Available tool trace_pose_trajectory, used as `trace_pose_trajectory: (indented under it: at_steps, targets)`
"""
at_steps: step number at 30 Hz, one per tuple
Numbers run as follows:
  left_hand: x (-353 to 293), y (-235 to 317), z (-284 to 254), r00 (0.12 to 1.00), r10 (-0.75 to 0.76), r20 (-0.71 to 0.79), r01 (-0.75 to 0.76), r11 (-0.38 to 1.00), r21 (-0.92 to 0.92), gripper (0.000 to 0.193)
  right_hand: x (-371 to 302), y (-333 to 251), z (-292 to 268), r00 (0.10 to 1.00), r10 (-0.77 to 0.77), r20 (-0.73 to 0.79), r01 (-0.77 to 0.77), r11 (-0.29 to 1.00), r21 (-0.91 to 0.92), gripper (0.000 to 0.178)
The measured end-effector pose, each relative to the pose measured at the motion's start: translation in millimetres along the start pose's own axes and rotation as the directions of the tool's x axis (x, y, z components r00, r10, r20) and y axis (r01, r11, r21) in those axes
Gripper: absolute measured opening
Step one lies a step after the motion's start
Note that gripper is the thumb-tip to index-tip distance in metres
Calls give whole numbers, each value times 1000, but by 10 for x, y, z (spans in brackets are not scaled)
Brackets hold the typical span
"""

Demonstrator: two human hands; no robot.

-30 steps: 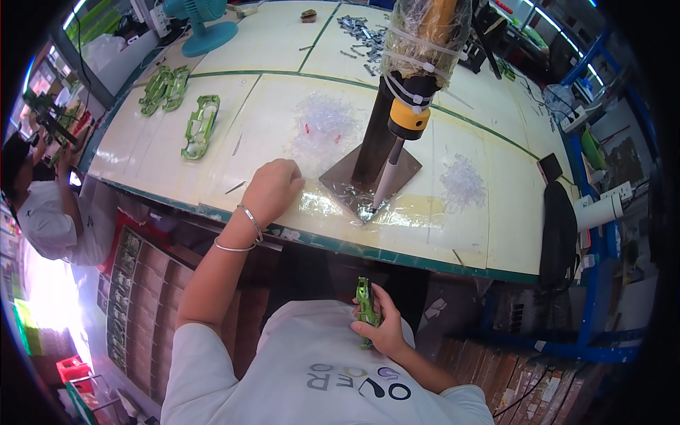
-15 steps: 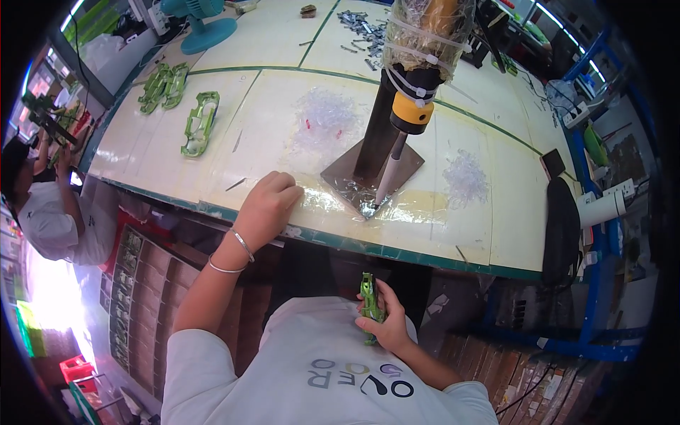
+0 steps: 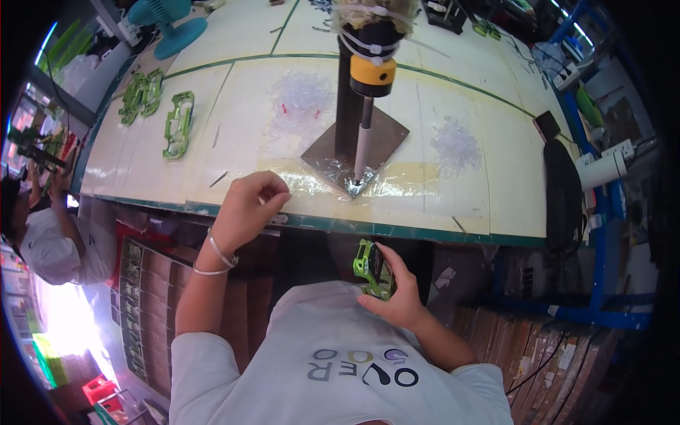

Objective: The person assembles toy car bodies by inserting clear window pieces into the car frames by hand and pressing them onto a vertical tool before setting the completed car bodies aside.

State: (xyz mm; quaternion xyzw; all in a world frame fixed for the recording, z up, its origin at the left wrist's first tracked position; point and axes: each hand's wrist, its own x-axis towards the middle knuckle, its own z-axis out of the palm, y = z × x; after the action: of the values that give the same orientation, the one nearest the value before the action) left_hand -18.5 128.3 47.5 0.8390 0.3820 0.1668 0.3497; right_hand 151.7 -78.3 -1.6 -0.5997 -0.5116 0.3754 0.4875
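Note:
My right hand (image 3: pixel 400 297) grips a green toy car body shell (image 3: pixel 365 263) in front of my shirt, just below the table's front edge. Its dark hollow side shows in part. My left hand (image 3: pixel 249 209) is at the table's front edge, fingers curled in; whatever they hold, if anything, is hidden. Ahead, a hanging electric screwdriver (image 3: pixel 372 76) with a yellow collar points down at the front corner of a dark metal base plate (image 3: pixel 386 134). Left of the plate lies a heap of small clear plastic pieces (image 3: pixel 301 106); a smaller clear heap (image 3: pixel 455 145) is to its right.
Further green shells (image 3: pixel 178 124) lie at the table's left. A teal fan (image 3: pixel 166 25) stands at the far left. A long black object (image 3: pixel 562 205) sits at the right edge. A co-worker (image 3: pixel 60 241) works at far left. Beneath the left side is a compartmented tray (image 3: pixel 152 283).
My right hand has raised the green shell towards the table edge and turned it. My left hand has shifted slightly left, still curled. The whole view has shifted a little.

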Motion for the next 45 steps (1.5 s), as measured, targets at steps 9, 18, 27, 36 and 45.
trace_pose_trajectory:
  at_steps: [9,18,27,36,45]
  targets:
    - [-584,488,379,942,302,-146,-328,744,-581,23,219,-165,-131,956,-288,-64,256,918,-302,71]
    - [-561,454,600,916,353,-190,-400,773,-493,27,217,-223,-93,916,-396,-68,348,866,-359,68]
    - [-585,441,670,948,259,-186,-318,756,-572,27,221,-186,-116,903,-428,-40,368,819,-441,70]
    - [-571,462,675,703,678,-214,-663,734,145,37,207,-158,-145,896,-438,-73,366,823,-435,69]
    - [-732,370,712,815,503,-287,-522,853,12,31,94,-195,40,939,-320,-127,260,901,-348,68]
